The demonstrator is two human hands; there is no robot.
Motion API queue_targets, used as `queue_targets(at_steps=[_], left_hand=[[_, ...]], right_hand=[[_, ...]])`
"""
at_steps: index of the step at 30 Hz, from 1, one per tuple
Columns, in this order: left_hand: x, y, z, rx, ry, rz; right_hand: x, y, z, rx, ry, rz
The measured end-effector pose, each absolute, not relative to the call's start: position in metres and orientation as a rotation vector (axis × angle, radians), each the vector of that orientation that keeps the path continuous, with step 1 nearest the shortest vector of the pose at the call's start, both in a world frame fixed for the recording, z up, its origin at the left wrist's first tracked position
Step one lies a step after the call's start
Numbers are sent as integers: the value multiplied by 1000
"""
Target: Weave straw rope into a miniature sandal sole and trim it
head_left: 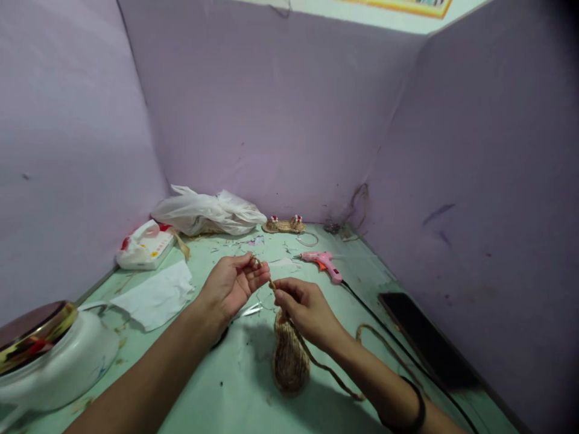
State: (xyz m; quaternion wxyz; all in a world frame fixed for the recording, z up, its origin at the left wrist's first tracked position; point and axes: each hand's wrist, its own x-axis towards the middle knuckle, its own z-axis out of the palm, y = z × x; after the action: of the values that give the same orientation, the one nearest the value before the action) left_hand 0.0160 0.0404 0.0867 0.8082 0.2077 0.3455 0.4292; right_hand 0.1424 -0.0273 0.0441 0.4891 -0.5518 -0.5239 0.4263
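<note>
A thin braided cord (325, 369) of brown fibre runs between my two hands. Its end is pinched by the thumb and finger of my left hand (236, 283), whose palm faces up. My right hand (301, 307) pinches the same cord a little farther along. From there the cord trails down to the table and loops away at the right. Just below my right hand is a woven, sole-shaped piece (290, 361), its top end partly hidden by the fingers. Scissors (249, 310) lie behind my left wrist, partly covered.
A pink glue gun (323, 262) with a black cable lies beyond my right hand. At right rests a dark phone-like slab (425, 337). White paper (156, 295), a tissue pack (147, 246) and a white pot (58, 361) stand left. Behind are a plastic bag (208, 212) and woven slippers (284, 226).
</note>
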Motion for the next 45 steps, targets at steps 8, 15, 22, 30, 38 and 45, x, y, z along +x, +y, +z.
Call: queue_targets(at_steps=[8, 15, 22, 30, 38, 45], left_hand=[[-1, 58, 91, 1018, 943, 1034], [9, 71, 66, 1360, 1047, 760], [11, 79, 57, 1282, 1167, 756], [24, 72, 49, 1127, 1187, 743], [12, 76, 48, 1058, 892, 631], [23, 65, 48, 773, 931, 606]], right_hand=[[133, -3, 46, -1083, -778, 1450], [139, 7, 37, -1219, -754, 1553], [140, 5, 25, -1248, -1064, 1513], [143, -5, 29, -1103, -1716, 740], [141, 7, 17, -1178, -1035, 1406], [144, -4, 24, -1137, -1581, 858]])
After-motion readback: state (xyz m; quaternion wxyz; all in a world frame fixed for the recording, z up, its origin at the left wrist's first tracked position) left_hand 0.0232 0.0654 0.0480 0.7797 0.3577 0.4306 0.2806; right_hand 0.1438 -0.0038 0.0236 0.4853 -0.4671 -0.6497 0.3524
